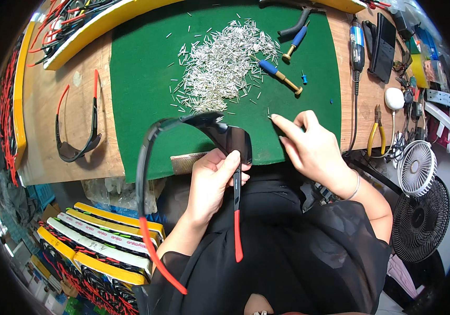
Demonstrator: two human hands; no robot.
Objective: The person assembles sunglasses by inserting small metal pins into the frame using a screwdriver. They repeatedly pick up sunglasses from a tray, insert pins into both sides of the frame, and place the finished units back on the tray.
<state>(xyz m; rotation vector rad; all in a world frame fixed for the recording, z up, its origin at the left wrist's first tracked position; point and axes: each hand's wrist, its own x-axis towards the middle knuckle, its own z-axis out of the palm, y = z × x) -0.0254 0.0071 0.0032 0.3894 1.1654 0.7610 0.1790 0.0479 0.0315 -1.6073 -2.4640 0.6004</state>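
A pair of sunglasses point(216, 126) with a black frame and red temple tips is in my left hand point(213, 181), which grips it near the hinge of one temple. My right hand point(311, 147) reaches over the green mat point(151, 68), its index finger stretched toward a tiny silver pin point(268, 111) and its thumb apart from it. Whether the fingertip touches that pin is too small to tell. Beyond both hands lies a heap of small silver metal pins point(220, 68). Two precision screwdrivers point(280, 76) with blue and brass handles rest right of the heap.
Another pair of sunglasses point(78, 149) lies on the wooden table at left. Yellow trays point(86, 44) hold more red-tipped glasses; stacked ones point(115, 268) stand lower left. On the right are yellow-handled pliers point(376, 131), a corded electric screwdriver point(357, 50) and a white fan point(417, 168).
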